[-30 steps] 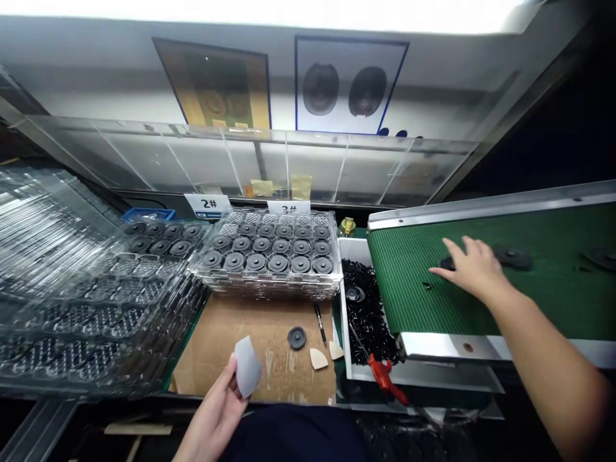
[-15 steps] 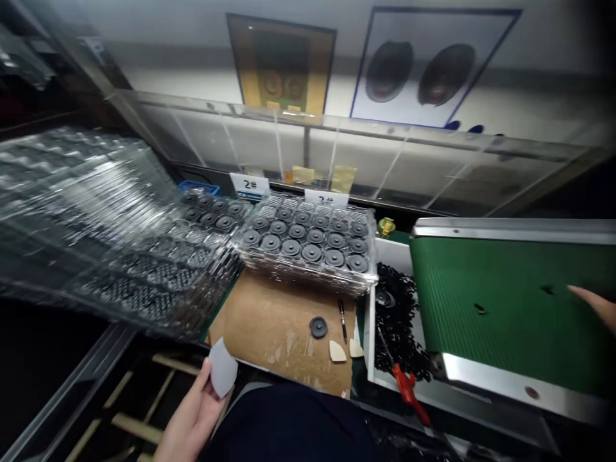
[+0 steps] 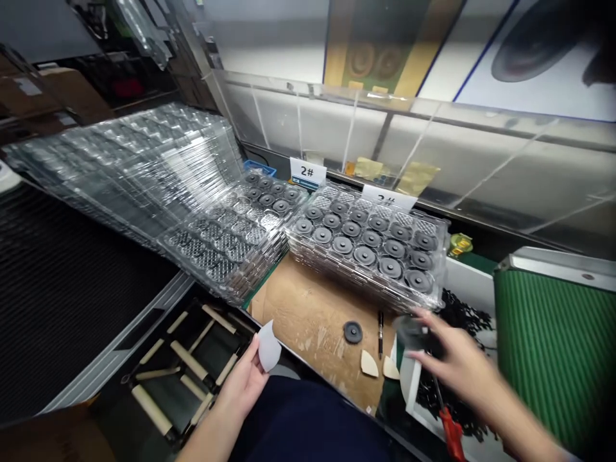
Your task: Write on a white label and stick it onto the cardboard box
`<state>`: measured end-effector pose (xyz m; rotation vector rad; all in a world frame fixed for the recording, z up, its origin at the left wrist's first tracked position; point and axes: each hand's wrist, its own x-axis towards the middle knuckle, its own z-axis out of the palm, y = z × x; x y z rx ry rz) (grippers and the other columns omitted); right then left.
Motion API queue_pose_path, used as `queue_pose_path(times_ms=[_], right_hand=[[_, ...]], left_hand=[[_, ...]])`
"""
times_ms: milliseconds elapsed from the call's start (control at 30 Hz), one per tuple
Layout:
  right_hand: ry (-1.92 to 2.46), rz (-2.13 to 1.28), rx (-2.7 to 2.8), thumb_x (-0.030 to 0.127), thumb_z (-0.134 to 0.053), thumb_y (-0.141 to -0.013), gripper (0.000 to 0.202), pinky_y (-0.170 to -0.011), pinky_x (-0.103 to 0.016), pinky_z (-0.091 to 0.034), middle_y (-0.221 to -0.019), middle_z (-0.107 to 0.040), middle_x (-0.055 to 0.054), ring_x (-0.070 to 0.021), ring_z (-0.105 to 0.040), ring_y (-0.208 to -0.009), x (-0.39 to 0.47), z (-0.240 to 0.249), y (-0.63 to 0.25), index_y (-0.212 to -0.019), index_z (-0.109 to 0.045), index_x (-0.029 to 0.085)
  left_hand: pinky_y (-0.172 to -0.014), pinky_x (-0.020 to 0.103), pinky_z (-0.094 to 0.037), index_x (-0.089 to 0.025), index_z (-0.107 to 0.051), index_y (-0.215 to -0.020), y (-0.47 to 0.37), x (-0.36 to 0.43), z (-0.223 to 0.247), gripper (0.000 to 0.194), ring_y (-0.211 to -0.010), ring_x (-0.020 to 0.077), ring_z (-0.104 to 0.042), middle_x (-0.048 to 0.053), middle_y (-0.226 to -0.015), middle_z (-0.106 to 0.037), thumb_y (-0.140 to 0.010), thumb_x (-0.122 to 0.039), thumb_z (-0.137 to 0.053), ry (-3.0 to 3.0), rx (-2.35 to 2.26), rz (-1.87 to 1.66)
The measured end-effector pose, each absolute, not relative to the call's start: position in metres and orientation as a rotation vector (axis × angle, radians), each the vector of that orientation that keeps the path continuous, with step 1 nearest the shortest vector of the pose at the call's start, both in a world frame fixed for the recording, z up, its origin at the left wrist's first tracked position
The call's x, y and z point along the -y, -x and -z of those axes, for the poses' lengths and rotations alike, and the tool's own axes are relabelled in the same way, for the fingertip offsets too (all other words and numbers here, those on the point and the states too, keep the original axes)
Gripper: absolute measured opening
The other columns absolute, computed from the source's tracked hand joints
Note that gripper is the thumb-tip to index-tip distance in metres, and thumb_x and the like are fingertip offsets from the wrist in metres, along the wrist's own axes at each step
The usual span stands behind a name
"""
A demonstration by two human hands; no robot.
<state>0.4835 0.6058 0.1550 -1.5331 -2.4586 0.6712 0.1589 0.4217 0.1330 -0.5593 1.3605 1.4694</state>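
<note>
My left hand [image 3: 248, 375] pinches a thin pale grey leaf-shaped piece [image 3: 269, 347] over the table's front edge. At the right, my right hand [image 3: 445, 350], blurred, holds a dark round part [image 3: 414, 333] between thumb and fingers, above the near edge of the white bin [image 3: 410, 385]. On the brown board [image 3: 298, 301] lie a dark round disc [image 3: 353, 332], a black pen [image 3: 380, 333] and two cream wedge pieces, one [image 3: 369, 364] left of the other [image 3: 391, 367]. Behind them stands a clear tray stack [image 3: 366, 282] bearing dark round discs.
A second stack of clear trays [image 3: 231, 237] stands left, with tall nested trays [image 3: 183, 160] leaning behind. The bin holds small black pieces [image 3: 462, 314] and a red-handled tool [image 3: 451, 433]. A green conveyor belt [image 3: 553, 346] is far right; a rack [image 3: 190, 359] is lower left.
The view has swung left. My right hand has come from over the conveyor to the bin's near edge and now has a dark round part. My left hand still holds the pale piece.
</note>
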Motion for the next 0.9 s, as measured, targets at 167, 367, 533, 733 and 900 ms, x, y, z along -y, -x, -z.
queue_pose_path(times_ms=[167, 367, 533, 733, 900], right_hand=[[1.427, -0.679, 2.688, 0.03, -0.06, -0.071, 0.053, -0.082, -0.034, -0.043, -0.114, -0.059, -0.005, -0.024, -0.052, -0.097, -0.603, -0.038, -0.343, -0.122, -0.048, 0.022], [1.474, -0.467, 2.65, 0.037, -0.04, -0.082, 0.052, -0.068, -0.048, -0.042, -0.112, -0.052, -0.024, -0.0379, -0.051, -0.091, -0.619, 0.021, -0.302, -0.125, -0.044, 0.008], [1.26, -0.518, 2.622, 0.034, -0.034, -0.083, 0.047, -0.083, -0.051, -0.039, -0.121, -0.048, -0.02, -0.0393, -0.046, -0.105, -0.585, 0.04, -0.265, -0.123, -0.047, 0.013], [1.0, -0.703, 2.644, 0.037, -0.039, -0.077, 0.041, -0.077, -0.065, -0.032, -0.113, -0.055, -0.012, -0.0425, -0.049, -0.102, -0.554, 0.03, -0.216, -0.117, -0.05, 0.035], [1.002, -1.151, 2.498, 0.043, -0.048, -0.073, 0.04, -0.084, -0.064, -0.034, -0.108, -0.06, -0.011, -0.0406, -0.05, -0.105, -0.517, -0.011, -0.201, -0.111, -0.055, 0.034]], left_hand=[[-0.074, 0.03, -0.055, -0.01, -0.055, -0.111, -0.159, -0.399, -0.131, 0.036, -0.085, 0.0207, -0.066, 0.011, -0.094, -0.069, -0.077, -0.02, -0.061, 0.655, -1.336, -1.573], [-0.07, 0.028, -0.055, -0.011, -0.054, -0.108, -0.157, -0.338, -0.141, 0.039, -0.083, 0.02, -0.067, 0.009, -0.091, -0.07, -0.072, -0.019, -0.066, 0.902, -1.491, -1.768], [-0.069, 0.028, -0.053, -0.009, -0.055, -0.104, -0.163, -0.314, -0.149, 0.039, -0.079, 0.0205, -0.067, 0.009, -0.085, -0.07, -0.07, -0.023, -0.068, 1.131, -1.387, -1.862], [-0.07, 0.031, -0.051, -0.011, -0.063, -0.087, -0.161, -0.29, -0.158, 0.022, -0.075, 0.0208, -0.066, 0.009, -0.081, -0.07, -0.07, -0.025, -0.068, 1.123, -1.27, -2.091], [-0.07, 0.027, -0.048, -0.012, -0.064, -0.085, -0.152, -0.257, -0.163, 0.02, -0.075, 0.0177, -0.064, 0.007, -0.079, -0.07, -0.072, -0.028, -0.065, 1.033, -1.096, -2.163]])
